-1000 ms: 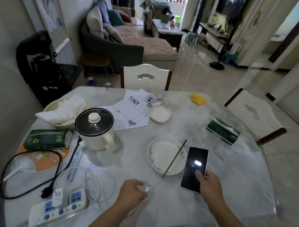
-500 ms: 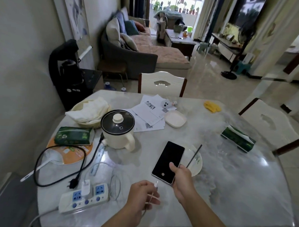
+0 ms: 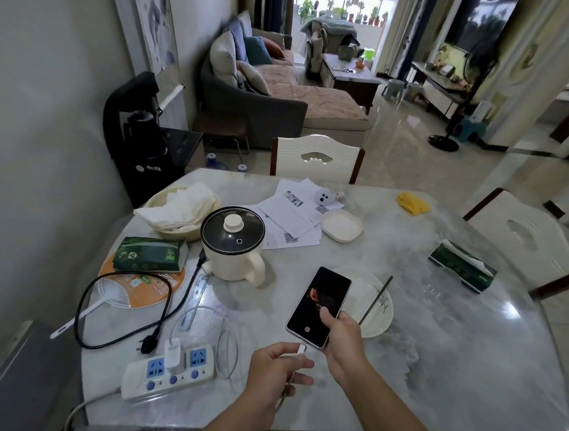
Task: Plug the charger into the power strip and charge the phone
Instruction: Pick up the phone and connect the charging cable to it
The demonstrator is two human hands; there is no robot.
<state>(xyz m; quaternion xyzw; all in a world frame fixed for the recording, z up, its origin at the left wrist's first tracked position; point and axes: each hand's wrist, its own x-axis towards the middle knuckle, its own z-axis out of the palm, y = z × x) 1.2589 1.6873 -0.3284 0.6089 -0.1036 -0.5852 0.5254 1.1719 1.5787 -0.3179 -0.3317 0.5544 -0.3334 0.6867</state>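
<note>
Marble-patterned grey desk fills the lower view, with a sofa and chairs behind it. At the desk's 7 o'clock lies a white power strip with blue sockets, and a small white charger block stands plugged into its middle. The right hand grips the lower end of a black-screened smartphone, fingers closed around its edge, thumb on the glass. At the phone's 6 o'clock end, the left hand pinches the white cable connector between closed fingers; the connector tip touches the phone's bottom edge. At the phone's 3 o'clock sits a white plate carrying dark chopsticks; at its 10 o'clock stands a cream electric pot with a glass lid.
</note>
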